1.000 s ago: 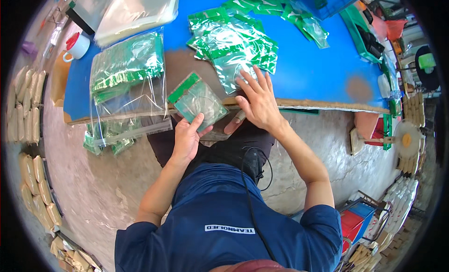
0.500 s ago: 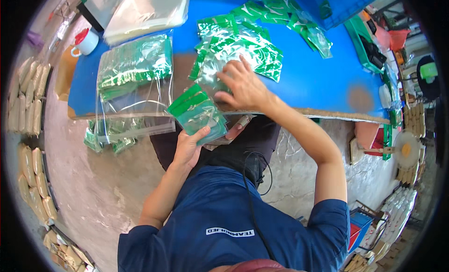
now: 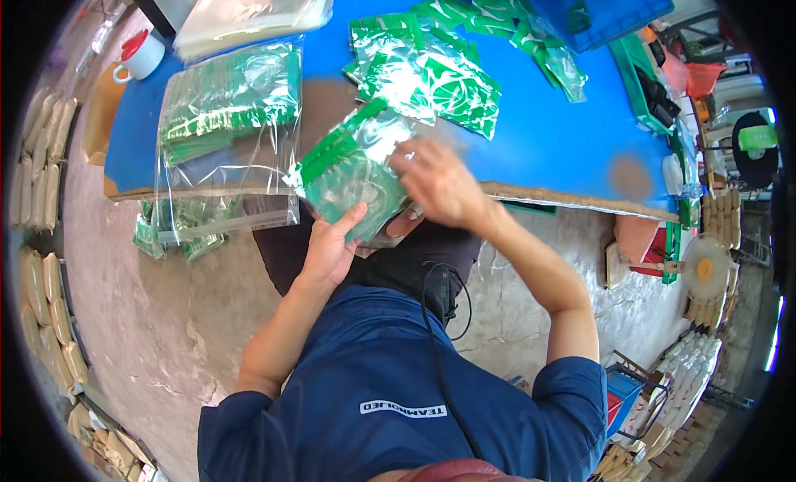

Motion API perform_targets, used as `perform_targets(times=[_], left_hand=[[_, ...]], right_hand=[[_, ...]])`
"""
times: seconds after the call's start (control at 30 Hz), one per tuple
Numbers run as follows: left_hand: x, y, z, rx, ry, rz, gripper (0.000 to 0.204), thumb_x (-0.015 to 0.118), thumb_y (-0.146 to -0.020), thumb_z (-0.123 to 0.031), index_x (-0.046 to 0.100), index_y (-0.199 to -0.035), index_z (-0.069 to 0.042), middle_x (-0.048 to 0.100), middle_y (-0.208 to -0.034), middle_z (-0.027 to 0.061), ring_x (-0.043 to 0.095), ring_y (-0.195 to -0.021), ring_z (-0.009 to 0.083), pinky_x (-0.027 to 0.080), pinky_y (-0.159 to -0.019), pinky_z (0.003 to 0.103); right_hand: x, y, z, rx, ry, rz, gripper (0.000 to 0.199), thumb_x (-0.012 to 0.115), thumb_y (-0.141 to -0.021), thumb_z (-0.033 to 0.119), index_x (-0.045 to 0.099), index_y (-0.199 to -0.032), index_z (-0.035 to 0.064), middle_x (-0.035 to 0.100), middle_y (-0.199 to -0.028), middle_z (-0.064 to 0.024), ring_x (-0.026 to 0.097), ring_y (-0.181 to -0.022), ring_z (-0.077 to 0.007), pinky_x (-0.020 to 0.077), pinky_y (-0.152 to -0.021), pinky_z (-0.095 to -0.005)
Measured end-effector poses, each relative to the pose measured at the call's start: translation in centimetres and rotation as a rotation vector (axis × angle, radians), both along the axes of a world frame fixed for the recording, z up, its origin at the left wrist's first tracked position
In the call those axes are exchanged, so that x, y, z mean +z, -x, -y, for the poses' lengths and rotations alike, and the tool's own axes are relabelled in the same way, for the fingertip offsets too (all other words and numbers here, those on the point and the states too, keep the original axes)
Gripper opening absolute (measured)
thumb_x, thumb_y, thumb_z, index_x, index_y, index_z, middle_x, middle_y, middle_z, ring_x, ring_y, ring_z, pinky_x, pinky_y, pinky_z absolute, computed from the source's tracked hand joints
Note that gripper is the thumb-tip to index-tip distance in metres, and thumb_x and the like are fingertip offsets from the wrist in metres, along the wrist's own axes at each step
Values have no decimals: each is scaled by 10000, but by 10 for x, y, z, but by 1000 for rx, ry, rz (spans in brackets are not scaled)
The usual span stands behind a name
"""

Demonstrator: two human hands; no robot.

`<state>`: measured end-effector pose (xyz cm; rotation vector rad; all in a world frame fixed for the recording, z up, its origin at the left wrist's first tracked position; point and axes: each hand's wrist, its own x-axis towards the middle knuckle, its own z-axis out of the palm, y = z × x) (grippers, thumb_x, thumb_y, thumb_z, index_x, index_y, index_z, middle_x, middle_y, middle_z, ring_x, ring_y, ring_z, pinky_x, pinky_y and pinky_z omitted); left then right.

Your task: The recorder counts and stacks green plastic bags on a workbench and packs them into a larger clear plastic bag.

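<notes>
My left hand (image 3: 332, 248) is closed on a small stack of green-and-clear plastic packets (image 3: 352, 192) at the table's front edge, thumb on top. Beside it, my right hand (image 3: 444, 184) is slightly blurred, its fingers curled at the edge of another shiny packet (image 3: 383, 135) that overlaps the stack. Beyond both hands, a loose pile of similar packets (image 3: 460, 92) lies on the blue table. To the left, a large clear bag (image 3: 228, 179) holds a thick row of green packets (image 3: 236, 88), its end hanging over the edge.
Clear plastic sheets or bags (image 3: 257, 18) lie at the far left, near a white mug with a red lid (image 3: 141, 55). More packets (image 3: 555, 59) are scattered by a blue bin (image 3: 613, 14). A green tray (image 3: 638, 84) stands on the right of the blue table (image 3: 547, 150).
My right hand has drawn back from the pile toward my left hand, bringing a packet over the held stack. The view has shifted slightly.
</notes>
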<state>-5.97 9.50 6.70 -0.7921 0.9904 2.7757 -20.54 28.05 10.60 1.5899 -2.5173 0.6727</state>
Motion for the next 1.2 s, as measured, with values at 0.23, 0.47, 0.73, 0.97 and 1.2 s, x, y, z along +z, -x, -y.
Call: perform_targets(times=[0.23, 0.47, 0.73, 0.97, 1.2], left_hand=[[-12, 0, 3, -55, 13, 9, 418, 690, -910, -67, 553, -1301, -16, 647, -1233, 84, 624, -1138, 217, 491, -1000, 394], [14, -14, 10, -374, 1072, -374, 195, 799, -774, -105, 706, -936, -51, 644, -1223, 103, 627, -1117, 243, 505, -906, 387], [52, 13, 12, -259, 1721, -868, 244, 773, -720, -54, 702, -954, -65, 735, -990, 79, 714, -847, 250, 563, -774, 349], [38, -7, 15, 77, 342, -310, 494, 776, -816, 17, 567, -1263, -5, 657, -1182, 66, 645, -1053, 185, 512, -926, 325], [-1, -17, 0, -206, -419, -214, 562, 752, -856, -90, 502, -1357, -49, 606, -1284, 86, 572, -1219, 251, 436, -1067, 450]], right_hand=[[8, 56, -28, -399, -1, -202, 683, 682, -876, 466, 510, -1339, -5, 484, -1408, -251, 444, -1298, -457, 376, -1070, -520], [-4, -15, -48, -119, -51, -124, 595, 777, -717, 277, 594, -1244, 71, 580, -1244, -89, 550, -1128, -288, 448, -925, -432], [50, -10, -43, -52, 95, 713, 384, 669, -889, 317, 648, -1163, 48, 645, -1187, -139, 627, -1054, -357, 497, -895, -427], [15, -3, -71, -344, -148, 61, 726, 801, -779, 339, 496, -1365, 38, 554, -1249, -175, 523, -1199, -345, 450, -938, -451], [3, -56, -43, -526, 780, 643, 171, 666, -929, 47, 596, -1082, 73, 609, -832, -31, 578, -657, -158, 493, -625, -276]])
